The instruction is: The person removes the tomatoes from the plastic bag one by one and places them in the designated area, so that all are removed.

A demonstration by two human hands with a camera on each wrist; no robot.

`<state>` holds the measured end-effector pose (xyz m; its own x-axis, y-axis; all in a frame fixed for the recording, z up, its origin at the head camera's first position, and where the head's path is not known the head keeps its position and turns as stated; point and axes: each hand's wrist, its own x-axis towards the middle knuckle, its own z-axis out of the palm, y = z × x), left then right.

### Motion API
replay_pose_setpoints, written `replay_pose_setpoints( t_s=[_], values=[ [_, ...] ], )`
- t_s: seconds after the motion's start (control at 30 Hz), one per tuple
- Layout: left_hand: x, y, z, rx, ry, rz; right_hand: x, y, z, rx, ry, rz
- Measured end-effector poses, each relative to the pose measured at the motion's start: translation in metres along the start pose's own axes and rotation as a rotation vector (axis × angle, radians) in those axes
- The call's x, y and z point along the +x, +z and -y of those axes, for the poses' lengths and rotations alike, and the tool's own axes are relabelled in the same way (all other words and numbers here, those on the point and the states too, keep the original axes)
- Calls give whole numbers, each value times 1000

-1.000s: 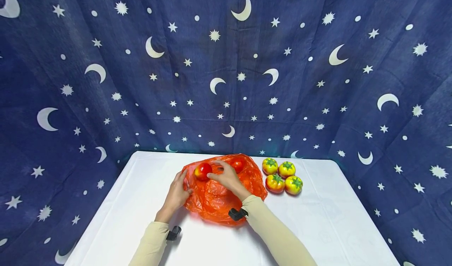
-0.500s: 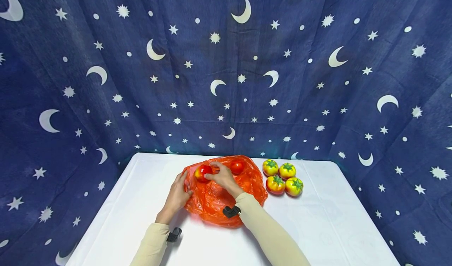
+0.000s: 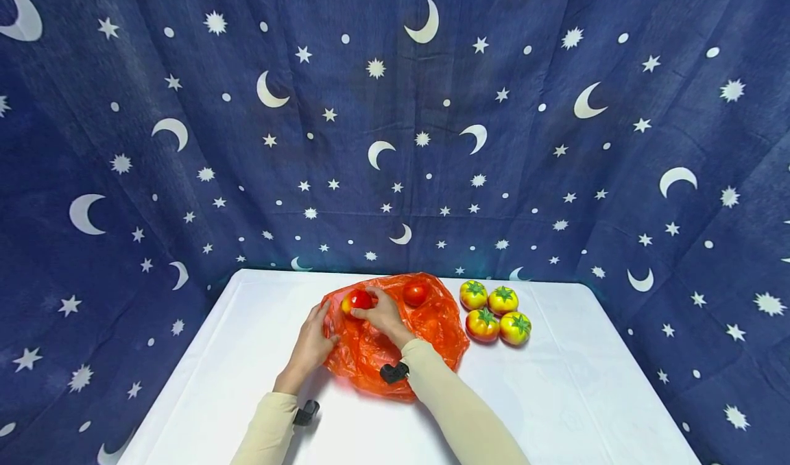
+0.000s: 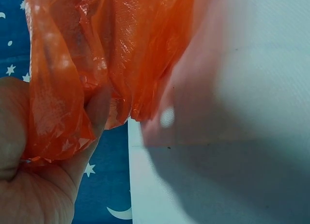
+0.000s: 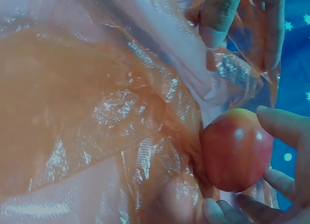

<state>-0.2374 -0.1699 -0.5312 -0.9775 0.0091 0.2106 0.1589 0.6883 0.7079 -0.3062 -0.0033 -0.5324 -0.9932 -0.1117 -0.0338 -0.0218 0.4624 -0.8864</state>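
An orange-red plastic bag (image 3: 358, 365) lies crumpled on the white table. My left hand (image 3: 311, 341) grips the bag's left edge, and in the left wrist view the thin film (image 4: 58, 98) hangs between thumb and fingers. My right hand (image 3: 384, 314) holds a smooth red-and-yellow tomato (image 3: 356, 302) by its right side, at the bag's left part near the left hand. In the right wrist view the fingers and thumb surround the tomato (image 5: 236, 149), with bag film beside it. Another red tomato (image 3: 415, 292) lies at the bag's back right; whether film covers it is unclear.
Several yellow-and-red tomatoes with green star-shaped tops (image 3: 483, 324) stand grouped to the right of the bag. The white table (image 3: 580, 383) ends at a dark blue curtain (image 3: 395, 108) with moons and stars, hanging behind and at both sides.
My right forearm has swung left, uncovering more of the bag and the second tomato. The held tomato has shifted only slightly. The left hand stays on the bag's edge.
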Motion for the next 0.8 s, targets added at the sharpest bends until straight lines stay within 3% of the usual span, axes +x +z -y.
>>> replay_pose_setpoints(
  t_s=[0.3,0.6,0.8],
  values=[
    [0,3,2,0,23,-26,2,9,-4,-22,-24,-44],
    [1,3,0,4,-34,2,1,11,-3,-3,6,-64],
    [1,2,1,5,-38,5,0,11,-4,-1,-9,-70]
  ],
)
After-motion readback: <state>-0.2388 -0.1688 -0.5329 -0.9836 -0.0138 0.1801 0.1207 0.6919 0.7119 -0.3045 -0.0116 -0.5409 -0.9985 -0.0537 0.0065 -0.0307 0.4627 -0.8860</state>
